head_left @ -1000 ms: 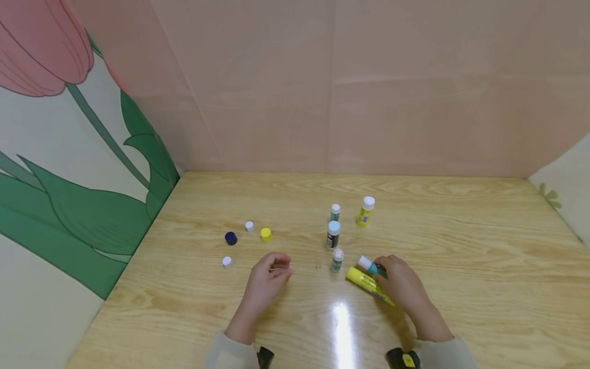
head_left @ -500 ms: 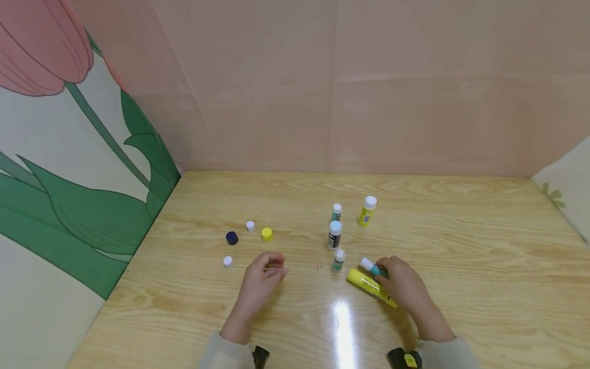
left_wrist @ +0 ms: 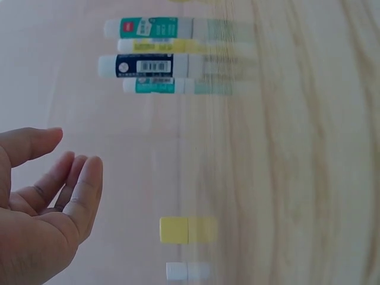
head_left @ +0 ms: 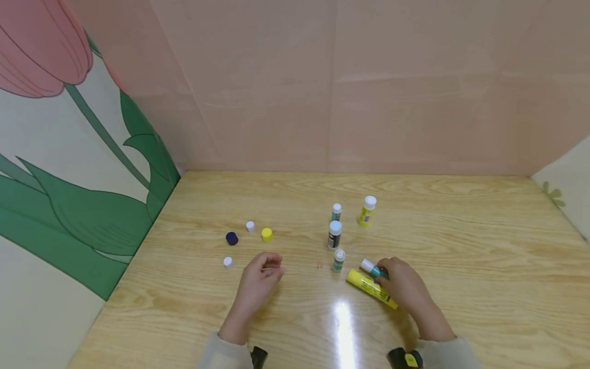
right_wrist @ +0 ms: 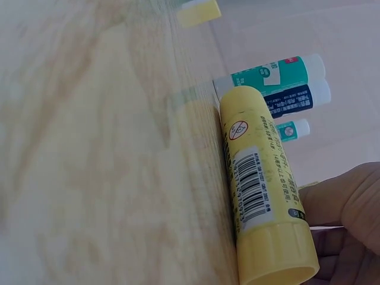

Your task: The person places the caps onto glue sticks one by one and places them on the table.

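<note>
My right hand (head_left: 405, 287) pinches a teal glue stick (head_left: 375, 269) with a white end, low over the table. Just in front of it lies a yellow glue stick (head_left: 371, 288), which fills much of the right wrist view (right_wrist: 264, 178) and hides part of that hand. My left hand (head_left: 258, 282) is held above the table with fingers loosely bent and nothing in it; the left wrist view shows a gap between thumb and fingers. Between the hands stand a teal glue stick (head_left: 338, 261), a navy one (head_left: 334, 237) and another teal one (head_left: 336, 212).
A yellow glue stick with a white top (head_left: 367, 211) stands farther back. Left of centre lie loose caps: a dark blue cap (head_left: 232, 238), a yellow cap (head_left: 267, 234) and two white caps, one nearer (head_left: 228, 262). A pinkish wall covering (head_left: 332, 102) rises behind the wooden table (head_left: 484, 246).
My left hand has drawn slightly to the left, away from the glue sticks. My right hand keeps its hold on the teal glue stick and has barely moved.
</note>
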`<state>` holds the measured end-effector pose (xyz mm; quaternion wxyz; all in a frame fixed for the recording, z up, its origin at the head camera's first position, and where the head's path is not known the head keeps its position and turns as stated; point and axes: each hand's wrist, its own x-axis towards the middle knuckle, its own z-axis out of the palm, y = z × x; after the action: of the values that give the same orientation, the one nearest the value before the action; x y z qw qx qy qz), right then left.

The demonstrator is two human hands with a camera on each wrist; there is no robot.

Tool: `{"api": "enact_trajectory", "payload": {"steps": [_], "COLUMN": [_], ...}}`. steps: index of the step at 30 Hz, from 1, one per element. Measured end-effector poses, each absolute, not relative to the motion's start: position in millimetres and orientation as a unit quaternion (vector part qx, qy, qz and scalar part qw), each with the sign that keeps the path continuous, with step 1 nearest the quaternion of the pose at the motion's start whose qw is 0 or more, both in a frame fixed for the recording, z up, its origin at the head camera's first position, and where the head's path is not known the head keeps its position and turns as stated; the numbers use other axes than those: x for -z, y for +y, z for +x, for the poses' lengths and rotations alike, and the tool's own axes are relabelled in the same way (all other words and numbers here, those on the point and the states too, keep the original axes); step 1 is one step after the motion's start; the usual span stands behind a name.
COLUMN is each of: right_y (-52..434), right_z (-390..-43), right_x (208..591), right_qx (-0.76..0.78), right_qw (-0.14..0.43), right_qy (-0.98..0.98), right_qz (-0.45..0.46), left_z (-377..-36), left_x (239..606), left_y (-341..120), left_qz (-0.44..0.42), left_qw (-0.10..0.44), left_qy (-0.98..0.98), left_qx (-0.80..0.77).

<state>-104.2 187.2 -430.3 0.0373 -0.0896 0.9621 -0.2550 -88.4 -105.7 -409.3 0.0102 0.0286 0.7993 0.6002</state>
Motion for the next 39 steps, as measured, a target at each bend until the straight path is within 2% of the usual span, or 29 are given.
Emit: {"api": "enact_trajectory", "payload": {"steps": [32,39], "right_y": [186,185], "right_z": [-104,-103], "right_x": [428,426], "right_qx": [0.254,0.256], "right_qw": [0.047,0.066], "right_qy": [0.962,0.961], "right_qz": [-0.088,-0.077], "left_z": [-88,-88], "left_x": [410,411], "left_y": [-118,-119], "left_qz": [0.020,0.020], "left_qw": [0.001,0.007], "left_qy": [0.811,0.810], "left_qx": [-0.585,-0.586]}}
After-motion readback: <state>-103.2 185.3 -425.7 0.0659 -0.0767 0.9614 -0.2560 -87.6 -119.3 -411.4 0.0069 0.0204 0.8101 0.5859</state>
